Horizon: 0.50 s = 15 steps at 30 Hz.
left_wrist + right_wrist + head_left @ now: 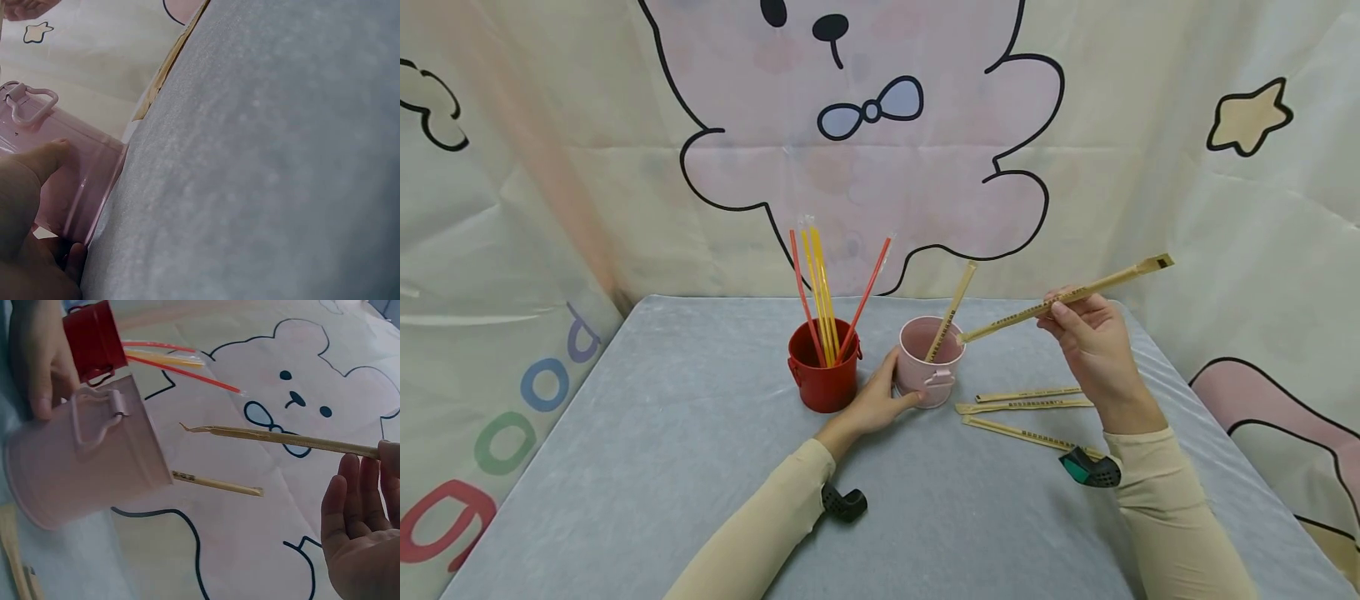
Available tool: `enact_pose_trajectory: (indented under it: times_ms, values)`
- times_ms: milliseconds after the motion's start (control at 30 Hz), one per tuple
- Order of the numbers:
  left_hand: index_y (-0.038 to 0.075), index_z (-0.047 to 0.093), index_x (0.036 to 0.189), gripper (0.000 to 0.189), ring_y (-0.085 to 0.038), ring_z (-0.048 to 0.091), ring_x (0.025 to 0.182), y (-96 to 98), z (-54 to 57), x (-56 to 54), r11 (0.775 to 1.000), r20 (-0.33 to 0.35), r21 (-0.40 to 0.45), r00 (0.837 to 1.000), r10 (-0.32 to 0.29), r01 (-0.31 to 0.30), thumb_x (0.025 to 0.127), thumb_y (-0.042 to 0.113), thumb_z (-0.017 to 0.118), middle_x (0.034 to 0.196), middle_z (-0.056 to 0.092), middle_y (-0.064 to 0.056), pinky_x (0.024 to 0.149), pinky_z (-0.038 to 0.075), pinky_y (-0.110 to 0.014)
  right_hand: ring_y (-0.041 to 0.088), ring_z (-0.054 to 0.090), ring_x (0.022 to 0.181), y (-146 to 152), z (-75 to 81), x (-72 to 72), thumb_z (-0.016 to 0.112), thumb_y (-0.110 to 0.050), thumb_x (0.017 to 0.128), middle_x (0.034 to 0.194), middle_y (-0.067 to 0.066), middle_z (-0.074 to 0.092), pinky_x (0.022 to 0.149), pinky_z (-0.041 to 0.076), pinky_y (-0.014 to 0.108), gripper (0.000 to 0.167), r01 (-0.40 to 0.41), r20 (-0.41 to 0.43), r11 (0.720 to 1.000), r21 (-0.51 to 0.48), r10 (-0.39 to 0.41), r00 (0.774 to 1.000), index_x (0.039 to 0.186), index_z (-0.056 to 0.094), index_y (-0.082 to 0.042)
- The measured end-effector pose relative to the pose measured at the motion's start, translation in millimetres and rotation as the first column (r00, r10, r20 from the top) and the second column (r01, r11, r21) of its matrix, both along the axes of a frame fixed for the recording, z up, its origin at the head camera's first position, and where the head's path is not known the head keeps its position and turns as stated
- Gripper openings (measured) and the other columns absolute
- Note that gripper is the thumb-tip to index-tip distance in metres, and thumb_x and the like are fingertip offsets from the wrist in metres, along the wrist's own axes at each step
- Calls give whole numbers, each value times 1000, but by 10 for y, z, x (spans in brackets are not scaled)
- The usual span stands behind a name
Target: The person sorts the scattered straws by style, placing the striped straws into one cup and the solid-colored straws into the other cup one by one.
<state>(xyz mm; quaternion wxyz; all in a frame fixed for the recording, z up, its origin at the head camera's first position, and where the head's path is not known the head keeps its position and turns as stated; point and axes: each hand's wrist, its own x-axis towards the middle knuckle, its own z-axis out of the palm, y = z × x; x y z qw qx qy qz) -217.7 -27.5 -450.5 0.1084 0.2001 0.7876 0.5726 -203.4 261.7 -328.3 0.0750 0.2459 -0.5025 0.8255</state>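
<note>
The left hand [874,402] is wrapped round the lower side of a pink pail [917,382], thumb across the front, its other fingers largely hidden behind. Well apart from it, the right hand [1093,342] pinches a paper-wrapped stick [1082,292] slantwise, the lower end near the pail's rim; the right wrist view cuts off its other end. Another wrapped stick [951,312] leans inside the pink pail, its foot out of sight. Three more sticks [1024,406] lie on the bench [662,433], their right ends lost behind the right hand and wrist; the print is too small to read. Just left, a red pail [826,390] holds red straws [868,292] and overlapping yellow straws [822,283], hard to count.
</note>
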Motion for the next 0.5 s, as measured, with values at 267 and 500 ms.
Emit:
enact_pose_trajectory:
  times_ms: [267,500]
  values:
    - [8,18,160,83,-32,26,155,-34,285,160,1000,1,-4,1000,-16,16,94,11,69,166,27,-15,126,25,-51,12,72,87,-123,-161,-51,53,8,99,100,2,73,80,59,23,23,50,57,992,119,-57,997,101,72,-6]
    - [9,17,161,83,-31,25,155,-40,276,157,1000,-2,4,1000,-24,24,95,11,68,166,26,-15,127,24,-51,9,71,86,-262,-289,-85,57,5,98,96,-4,73,79,58,21,21,111,59,962,249,-130,990,100,71,-10]
